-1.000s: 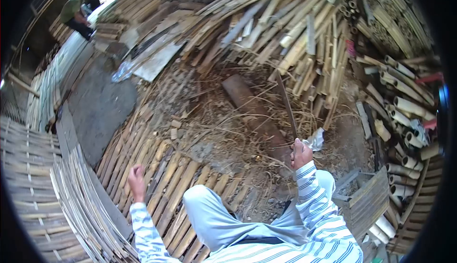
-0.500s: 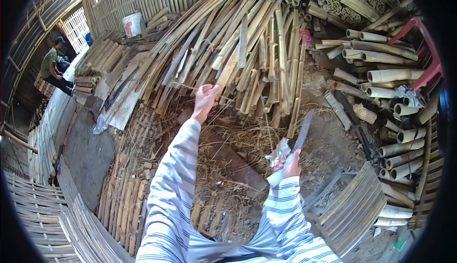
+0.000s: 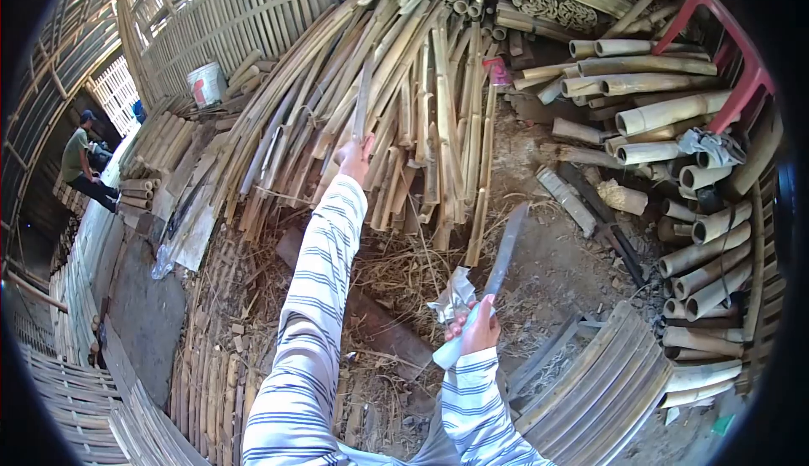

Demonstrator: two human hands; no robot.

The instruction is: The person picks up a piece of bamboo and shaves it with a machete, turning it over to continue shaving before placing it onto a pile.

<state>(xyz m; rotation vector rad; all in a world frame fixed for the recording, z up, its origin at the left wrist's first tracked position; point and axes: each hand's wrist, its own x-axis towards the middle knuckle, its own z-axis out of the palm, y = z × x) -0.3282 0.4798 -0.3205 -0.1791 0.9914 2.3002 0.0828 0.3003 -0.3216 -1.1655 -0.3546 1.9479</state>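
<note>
My left hand [image 3: 355, 159] reaches forward to the near ends of the long pile of split bamboo [image 3: 421, 70]. Its fingers are closed round the end of a greyish bamboo strip [image 3: 363, 99] that points away from me. Lower and to the right, my right hand [image 3: 480, 329] grips a long knife by its pale handle. The blade [image 3: 507, 249] points up and slightly right. A crumpled light cloth or wrapping [image 3: 455, 294] hangs beside the fingers of that hand.
Cut bamboo tubes [image 3: 657, 120] and a red plastic chair [image 3: 742, 53] are at the right. A slatted bamboo piece [image 3: 594, 382] lies near my right arm. At the far left sits a person [image 3: 80, 163]. A white bucket [image 3: 206, 85] stands behind the pile.
My left hand has moved from the pile's lower edge onto a strip and closed round it. The view has shifted to the right. My right hand still holds the knife.
</note>
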